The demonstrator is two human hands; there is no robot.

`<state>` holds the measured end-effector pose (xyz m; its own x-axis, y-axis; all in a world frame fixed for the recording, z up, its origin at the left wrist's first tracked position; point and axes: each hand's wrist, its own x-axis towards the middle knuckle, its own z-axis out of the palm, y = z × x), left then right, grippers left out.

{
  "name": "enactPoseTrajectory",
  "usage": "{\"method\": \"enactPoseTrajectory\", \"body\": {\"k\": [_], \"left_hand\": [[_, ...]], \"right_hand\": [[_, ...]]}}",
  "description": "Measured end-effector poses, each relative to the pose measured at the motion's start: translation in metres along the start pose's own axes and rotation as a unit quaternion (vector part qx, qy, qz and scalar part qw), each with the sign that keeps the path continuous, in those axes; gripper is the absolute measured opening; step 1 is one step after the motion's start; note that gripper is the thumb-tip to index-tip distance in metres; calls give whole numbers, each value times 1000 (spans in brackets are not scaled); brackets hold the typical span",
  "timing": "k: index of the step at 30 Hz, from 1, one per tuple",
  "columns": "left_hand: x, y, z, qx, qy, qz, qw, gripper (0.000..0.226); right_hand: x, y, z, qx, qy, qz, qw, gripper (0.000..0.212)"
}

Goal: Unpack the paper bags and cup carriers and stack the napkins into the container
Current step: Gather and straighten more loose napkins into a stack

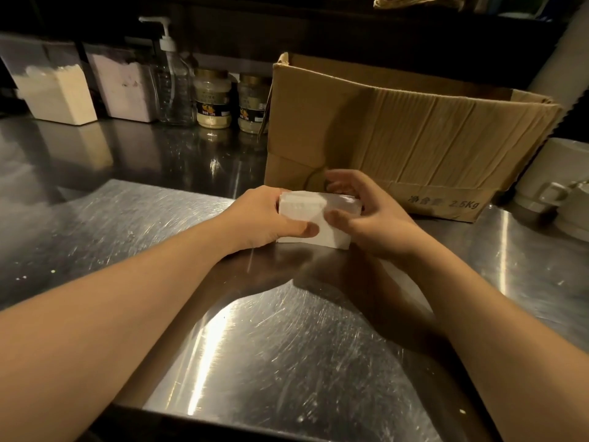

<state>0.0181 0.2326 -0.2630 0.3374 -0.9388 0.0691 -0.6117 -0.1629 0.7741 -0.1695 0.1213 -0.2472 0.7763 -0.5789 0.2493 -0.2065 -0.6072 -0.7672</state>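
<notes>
Left hand (267, 218) and right hand (366, 212) both grip the white napkin stack (314, 220) between them on the desk (287, 346). Squeeze evenly, keep edges flush before lifting; cardboard box (398, 135) sits just beyond.

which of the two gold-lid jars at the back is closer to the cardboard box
The right-hand jar: it stands right beside the cardboard box, at its left edge. The other jar stands further left, next to the clear pump bottle.
</notes>
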Motion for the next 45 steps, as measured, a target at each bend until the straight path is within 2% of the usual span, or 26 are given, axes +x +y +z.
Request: {"method": "enactPoseTrajectory", "body": {"k": [1, 3, 8, 12, 14, 19, 22, 25, 28, 30, 33, 35, 38, 42, 43, 45], "left_hand": [[0, 0, 0, -2, 0, 2, 1000, 44], [-1, 1, 0, -6, 2, 7, 1000, 37], [-2, 1, -1, 10, 22, 17, 1000, 29], [-5, 2, -2, -11, 10, 19, 1000, 36], [-4, 1, -2, -9, 16, 16, 1000, 33], [-4, 1, -5, -17, 2, 13, 1000, 42], [-4, 2, -3, -23, -11, 15, 1000, 39], [-3, 1, -3, -16, 10, 25, 1000, 36], [-3, -1, -4, -39, 31, 37, 998, 32], [-2, -2, -4, -36, 23, 38, 998, 35], [-1, -1, -3, -23, 2, 27, 999, 46], [-2, -1, -4, -30, 11, 30, 999, 44], [-3, -1, -5, -56, 22, 41, 997, 42], [-3, -1, -3, -28, -13, 39, 999, 51], [-3, -1, -3, -24, -8, 40, 999, 50], [-3, 0, -4, -18, 8, 45, 999, 46]], "right_hand": [[-1, -1, 0, -76, -9, -31, 997, 47], [-2, -7, 4, -168, -6, -65, 984, 41], [-3, -6, 2, -117, 9, -40, 992, 40], [0, -3, 1, -55, 19, 23, 998, 24], [1, -3, 4, 3, 21, 37, 999, 36], [5, 0, 9, 9, 63, 139, 988, 92], [5, 1, 15, 37, 31, 161, 986, 107], [2, -4, 20, 52, 34, 126, 990, 96], [2, -4, 20, 85, 86, 76, 990, 52], [3, -1, 16, 104, 84, 69, 989, 39], [4, 0, 11, 25, 47, 84, 995, 50], [3, -2, 9, -55, 33, 91, 994, 48], [2, -4, 5, -24, 45, 68, 996, 36], [1, -3, 4, -56, -19, 64, 996, 69], [1, -3, 5, -62, -21, 75, 995, 70], [3, -1, 4, -71, 2, 88, 994, 55]]}}
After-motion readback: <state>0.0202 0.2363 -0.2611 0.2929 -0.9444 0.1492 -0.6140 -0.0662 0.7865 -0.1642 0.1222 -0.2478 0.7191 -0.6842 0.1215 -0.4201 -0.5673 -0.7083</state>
